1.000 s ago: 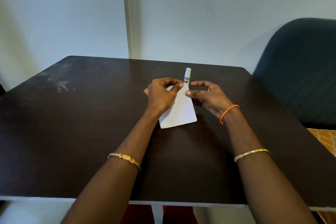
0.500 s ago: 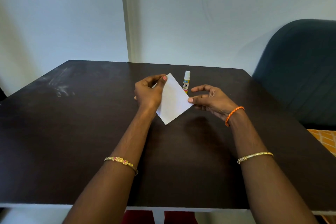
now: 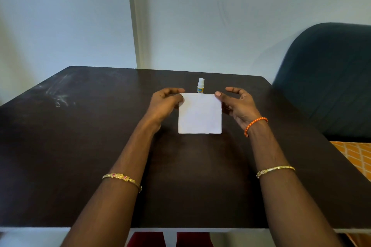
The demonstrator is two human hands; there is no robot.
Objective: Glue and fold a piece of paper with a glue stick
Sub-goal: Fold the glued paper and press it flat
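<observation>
Glue stick upright behind paper.

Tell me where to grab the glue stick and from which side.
Grip the glue stick round its upper body, just below the white cap, coming down from above and behind. It stands upright on the table, and the paper held by both hands hides its lower part from the near side.

Dark table, upright glue stick
</observation>
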